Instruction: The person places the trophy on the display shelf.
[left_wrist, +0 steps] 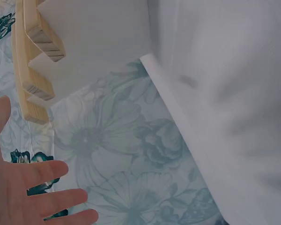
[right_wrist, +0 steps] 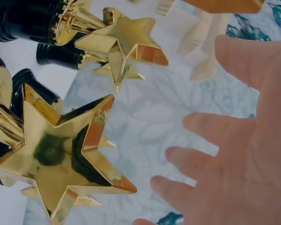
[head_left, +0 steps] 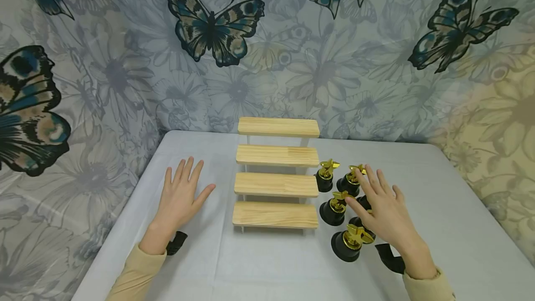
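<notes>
My left hand hovers palm down with spread fingers left of a wooden tiered stand, holding nothing. On the stand's right side, several gold star trophies with black bases are grouped on the table. My right hand, fingers spread, is over the right part of this group and hides some of them. The nearest trophy stands at the front, another trophy just behind it. In the right wrist view, a large gold star shows beside the straight fingers of the empty right hand.
A white cloth covers the table. Behind it hangs a floral backdrop with large butterflies. The stand has several pale wooden steps, with nothing on them. Black straps circle both wrists, one strap showing near the right sleeve.
</notes>
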`<state>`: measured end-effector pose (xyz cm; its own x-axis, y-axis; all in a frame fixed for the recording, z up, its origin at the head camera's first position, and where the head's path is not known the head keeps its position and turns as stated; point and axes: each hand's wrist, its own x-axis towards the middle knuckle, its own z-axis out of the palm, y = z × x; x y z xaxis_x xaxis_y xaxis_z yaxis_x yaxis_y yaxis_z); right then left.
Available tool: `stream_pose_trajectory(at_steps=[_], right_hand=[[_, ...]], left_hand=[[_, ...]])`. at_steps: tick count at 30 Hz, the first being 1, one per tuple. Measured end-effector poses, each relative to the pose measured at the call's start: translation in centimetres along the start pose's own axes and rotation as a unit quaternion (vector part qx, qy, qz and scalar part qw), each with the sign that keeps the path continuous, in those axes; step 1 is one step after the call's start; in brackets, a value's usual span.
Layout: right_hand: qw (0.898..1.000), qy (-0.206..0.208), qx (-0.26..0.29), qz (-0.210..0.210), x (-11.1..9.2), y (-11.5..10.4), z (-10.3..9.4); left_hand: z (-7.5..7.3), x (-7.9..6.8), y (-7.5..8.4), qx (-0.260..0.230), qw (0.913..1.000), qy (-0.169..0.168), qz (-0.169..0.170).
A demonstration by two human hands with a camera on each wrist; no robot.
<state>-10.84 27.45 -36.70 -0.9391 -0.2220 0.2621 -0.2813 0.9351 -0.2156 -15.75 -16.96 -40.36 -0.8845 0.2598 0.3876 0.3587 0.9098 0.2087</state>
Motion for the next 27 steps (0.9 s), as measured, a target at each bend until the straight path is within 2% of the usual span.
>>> stream_pose_trajectory(at_steps=[6, 10, 14, 17, 21, 24, 27], right_hand=[[0.998, 0.068, 0.008, -0.019, -0.3, 0.0, 0.0], [0.991, 0.126, 0.031, -0.044, -0.5, -0.2, -0.3], [0.985, 0.152, 0.065, -0.051, -0.9, -0.6, -0.8], [0.984, 0.15, 0.076, -0.054, -1.3, -0.9, -1.2], [0.986, 0.122, 0.091, -0.068, -2.0, -1.3, -1.4], [0.988, 0.091, 0.105, -0.07, -2.7, -1.6, -1.3], [0.99, 0.066, 0.113, -0.06, -3.6, -1.6, -1.0]], left_hand=[[0.0, -0.2, 0.5, -0.015, 0.9988, 0.041, 0.02], [0.4, -0.7, 1.2, -0.069, 0.9947, 0.07, 0.028], [1.2, -1.3, 2.1, -0.13, 0.9884, 0.073, 0.029], [1.9, -1.9, 2.7, -0.166, 0.9844, 0.056, 0.017], [2.7, -2.4, 3.4, -0.223, 0.9745, 0.009, -0.019], [3.3, -2.7, 4.0, -0.268, 0.9621, -0.024, -0.045], [4.0, -2.9, 4.6, -0.313, 0.946, -0.053, -0.067]])
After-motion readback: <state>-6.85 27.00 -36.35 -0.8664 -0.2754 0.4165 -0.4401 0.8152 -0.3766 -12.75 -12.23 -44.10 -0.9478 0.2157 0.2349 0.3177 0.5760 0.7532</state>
